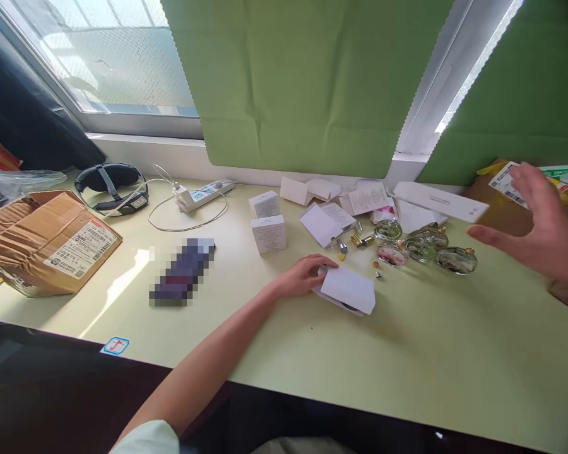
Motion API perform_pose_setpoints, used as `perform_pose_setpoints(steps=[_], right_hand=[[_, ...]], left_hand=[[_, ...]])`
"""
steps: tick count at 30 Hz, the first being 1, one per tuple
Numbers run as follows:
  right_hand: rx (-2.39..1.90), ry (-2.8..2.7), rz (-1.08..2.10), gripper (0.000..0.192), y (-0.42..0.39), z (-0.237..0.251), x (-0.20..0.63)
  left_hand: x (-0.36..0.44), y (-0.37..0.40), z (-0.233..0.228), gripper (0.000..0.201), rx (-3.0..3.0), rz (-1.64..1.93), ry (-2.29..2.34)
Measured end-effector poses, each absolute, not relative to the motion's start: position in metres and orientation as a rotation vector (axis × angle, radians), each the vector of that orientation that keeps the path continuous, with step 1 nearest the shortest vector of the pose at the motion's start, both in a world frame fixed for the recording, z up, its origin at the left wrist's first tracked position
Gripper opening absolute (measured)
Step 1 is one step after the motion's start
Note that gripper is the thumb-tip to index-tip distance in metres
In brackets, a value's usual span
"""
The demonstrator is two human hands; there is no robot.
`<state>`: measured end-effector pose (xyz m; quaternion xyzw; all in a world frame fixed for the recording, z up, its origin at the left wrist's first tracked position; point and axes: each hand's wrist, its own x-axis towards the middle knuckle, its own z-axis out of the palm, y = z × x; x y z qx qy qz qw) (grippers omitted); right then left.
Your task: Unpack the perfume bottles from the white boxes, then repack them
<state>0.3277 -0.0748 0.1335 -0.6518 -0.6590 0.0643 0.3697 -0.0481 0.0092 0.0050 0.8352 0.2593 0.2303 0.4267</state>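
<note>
My left hand [304, 275] rests on the pale green table [430, 353], its fingers gripping the left edge of an open white carton [348, 290] that lies flat. My right hand [542, 233] hovers above the table at the right with fingers spread and nothing in it. Below and left of it stand several round glass bottles [421, 249]. Small gold and silver caps [362, 241] lie between the carton and the bottles.
Two closed white boxes [267, 224] stand left of centre; flattened white cartons and leaflets [369, 198] lie by the windowsill. A power strip [206, 192], a black headset [111, 183] and a brown cardboard box [52, 243] fill the left. A blurred dark object [182, 271] lies mid-left.
</note>
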Motion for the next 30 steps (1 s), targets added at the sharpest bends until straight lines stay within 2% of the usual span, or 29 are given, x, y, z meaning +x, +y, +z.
perform_pose_setpoints(steps=[1, 4, 5, 7, 10, 13, 17, 19, 22, 25, 27, 30], right_hand=[[-1.622, -1.663, 0.119, 0.085, -0.069, 0.137, 0.310], [-1.647, -1.833, 0.333, 0.027, -0.075, 0.118, 0.255], [-1.624, -1.966, 0.435, 0.021, -0.081, 0.102, 0.240], [-1.451, -2.190, 0.571, 0.025, -0.091, 0.066, 0.217], [-1.395, -2.267, 0.604, 0.068, -0.098, 0.016, 0.197], [-1.414, -2.125, 0.643, 0.065, -0.103, -0.008, 0.194], [-1.335, -1.791, 1.050, 0.079, -0.123, -0.014, 0.209], [-1.248, -1.615, 1.211, 0.075, -0.132, -0.016, 0.217], [-1.186, -1.432, 1.281, 0.070, -0.136, -0.020, 0.222], [-1.182, -1.328, 1.301, 0.070, -0.132, -0.020, 0.220], [-1.200, -1.293, 1.328, 0.068, -0.129, -0.016, 0.218], [-1.161, -1.262, 1.431, 0.061, -0.126, -0.009, 0.217]], left_hand=[[-0.048, 0.010, 0.005, 0.029, 2.067, 0.599, 0.688], [-0.047, 0.013, 0.002, 0.034, 2.035, 0.666, 0.802], [-0.046, 0.013, 0.001, 0.037, 2.033, 0.678, 0.831], [-0.044, 0.013, -0.001, 0.041, 2.034, 0.695, 0.877], [-0.041, 0.011, 0.000, 0.041, 2.046, 0.714, 0.911], [-0.042, 0.010, 0.009, 0.040, 2.061, 0.722, 0.943], [-0.055, 0.027, 0.040, 0.039, 2.015, 0.682, 1.064], [-0.059, 0.041, 0.065, 0.035, 1.969, 0.632, 1.099], [-0.051, 0.056, 0.106, 0.032, 1.892, 0.716, 1.149], [-0.030, 0.045, 0.131, 0.048, 1.892, 0.876, 1.191], [-0.017, 0.024, 0.131, 0.046, 2.137, 0.822, 1.009], [-0.005, -0.008, 0.113, 0.033, 2.499, 0.311, 0.356]])
